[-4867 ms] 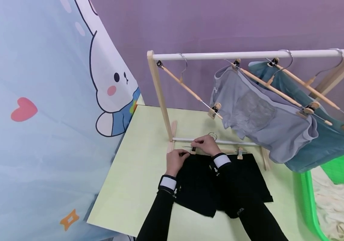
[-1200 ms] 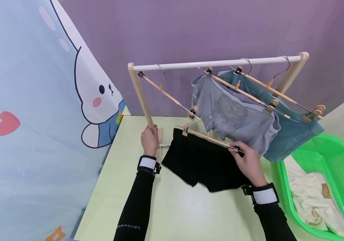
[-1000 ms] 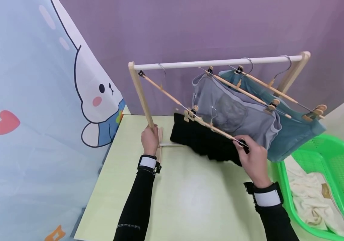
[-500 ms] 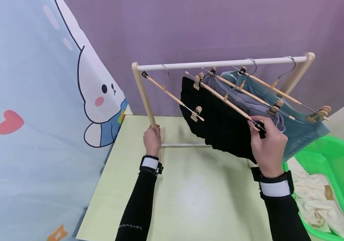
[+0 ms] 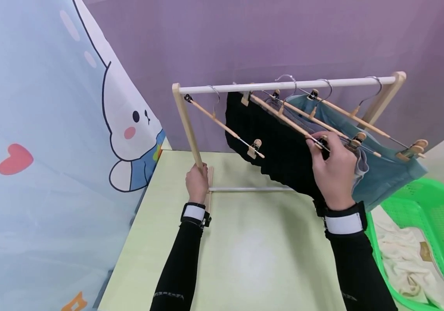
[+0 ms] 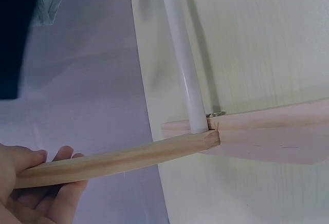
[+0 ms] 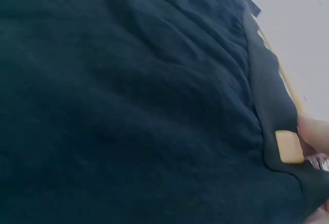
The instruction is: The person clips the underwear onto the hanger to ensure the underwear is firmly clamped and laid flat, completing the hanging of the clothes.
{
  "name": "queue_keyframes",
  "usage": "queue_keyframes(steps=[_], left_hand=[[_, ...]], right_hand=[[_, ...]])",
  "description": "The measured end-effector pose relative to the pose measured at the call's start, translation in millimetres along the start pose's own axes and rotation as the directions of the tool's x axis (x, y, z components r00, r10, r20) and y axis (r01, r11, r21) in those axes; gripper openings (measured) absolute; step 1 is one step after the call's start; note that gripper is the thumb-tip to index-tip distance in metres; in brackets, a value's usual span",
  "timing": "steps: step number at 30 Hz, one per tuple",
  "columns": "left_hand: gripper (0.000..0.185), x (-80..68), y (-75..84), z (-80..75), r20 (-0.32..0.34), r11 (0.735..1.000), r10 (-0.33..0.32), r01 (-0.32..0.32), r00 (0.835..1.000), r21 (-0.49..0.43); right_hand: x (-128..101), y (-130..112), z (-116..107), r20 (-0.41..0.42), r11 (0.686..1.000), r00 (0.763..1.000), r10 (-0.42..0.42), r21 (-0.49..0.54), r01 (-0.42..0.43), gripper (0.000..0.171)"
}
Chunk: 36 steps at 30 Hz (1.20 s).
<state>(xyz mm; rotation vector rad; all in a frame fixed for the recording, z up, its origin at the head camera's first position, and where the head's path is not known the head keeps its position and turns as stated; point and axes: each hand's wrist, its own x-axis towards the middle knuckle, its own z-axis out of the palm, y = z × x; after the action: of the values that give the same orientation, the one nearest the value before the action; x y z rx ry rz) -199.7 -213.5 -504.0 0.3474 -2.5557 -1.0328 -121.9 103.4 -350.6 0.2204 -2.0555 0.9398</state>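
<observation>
My left hand (image 5: pixel 196 183) grips the left wooden post (image 6: pixel 118 162) of a small clothes rack, low down near its foot. My right hand (image 5: pixel 334 170) pinches the near end of a wooden clip hanger (image 5: pixel 280 114), at its clip. Black shorts (image 5: pixel 272 147) hang from that hanger's two clips; in the right wrist view the dark cloth fills most of the frame beside a wooden clip (image 7: pixel 290 147). The hanger's metal hook (image 5: pixel 292 82) is up at the white top rail (image 5: pixel 245 87). Fingers and shorts partly hide the clip at the near end.
A bare clip hanger (image 5: pixel 222 125) hangs at the rail's left. Grey shorts (image 5: pixel 362 166) and teal shorts (image 5: pixel 385 181) hang to the right. A green basket (image 5: pixel 443 203) holding cream cloth (image 5: pixel 402 255) stands at the right. Below runs a white lower bar (image 5: pixel 249 189) over the pale table (image 5: pixel 245 259).
The black shorts, clipped earlier while lying on the table, have been lifted on their hanger to the top rail by the right hand. The left hand moved from the clip to the rack's post.
</observation>
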Motion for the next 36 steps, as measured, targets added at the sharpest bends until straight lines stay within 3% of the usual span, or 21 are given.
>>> queue_keyframes(steps=[6,12,17,21,25,29,34,36], left_hand=[[0.021,-0.8,0.7,-0.6,-0.013,1.000,0.005,-0.004,1.000,0.011],[0.021,-1.0,2.4,-0.5,-0.013,1.000,0.008,-0.008,1.000,0.003],[0.021,-1.1,2.4,-0.6,-0.016,1.000,0.017,-0.017,1.000,-0.002],[0.022,-1.2,-1.6,-1.9,-0.010,1.000,0.013,-0.013,1.000,0.000],[0.022,-2.9,-3.4,-4.2,-0.019,1.000,-0.023,0.023,1.000,0.003],[0.025,-7.1,-4.2,-4.5,0.015,0.999,-0.048,0.048,0.999,-0.021],[0.030,-24.2,-10.1,3.6,0.109,0.994,-0.091,0.097,0.990,-0.046],[0.033,-35.4,-15.4,8.4,0.150,0.992,-0.107,0.116,0.983,-0.052]], right_hand=[[-7,7,5,0.116,0.999,0.993,0.034,-0.006,-0.034,0.031],[-22,17,1,0.155,0.997,0.985,0.077,0.007,-0.079,0.039],[-57,38,-7,0.187,0.986,0.969,0.163,-0.009,-0.164,0.037],[-100,60,-9,0.231,0.966,0.938,0.258,-0.048,-0.254,0.036],[-149,78,-7,0.362,0.945,0.874,0.323,-0.081,-0.316,0.042],[-190,94,-4,0.517,0.919,0.765,0.384,-0.136,-0.369,0.044],[-222,112,-6,0.674,0.912,0.617,0.407,-0.267,-0.310,0.050],[-229,117,-8,0.703,0.917,0.589,0.398,-0.294,-0.268,0.050]])
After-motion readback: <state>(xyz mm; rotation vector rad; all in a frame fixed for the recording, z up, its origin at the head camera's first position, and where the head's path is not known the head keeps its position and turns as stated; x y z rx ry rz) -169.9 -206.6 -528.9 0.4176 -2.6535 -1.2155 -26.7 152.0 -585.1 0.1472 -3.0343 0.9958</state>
